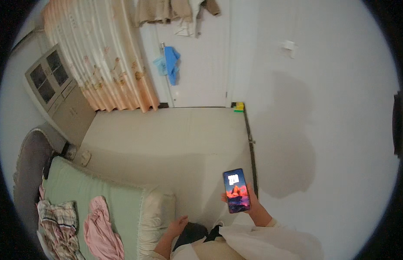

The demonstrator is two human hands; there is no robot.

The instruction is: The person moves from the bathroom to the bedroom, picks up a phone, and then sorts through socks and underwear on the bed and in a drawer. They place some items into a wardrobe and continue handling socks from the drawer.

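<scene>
A smartphone (pixel 236 191) with a lit screen rests in my right hand (pixel 252 201). Its screen faces up and shows a picture of orange peaks below large white digits. Fingers show at the phone's left edge, while much of the palm is hidden behind it. My left hand (pixel 178 225) hangs low beside the foot end of the bed (pixel 123 198), near my dark trousers (pixel 192 232). It appears to hold nothing, with the fingers loosely bent.
On the green bedding lie a pink garment (pixel 102 230) and a plaid garment (pixel 60 221). A cabinet (pixel 66 104) and a curtain (pixel 113 74) stand at the far left. Ahead is a white door (pixel 201 71) with hanging clothes. The wall (pixel 344 130) runs along my right.
</scene>
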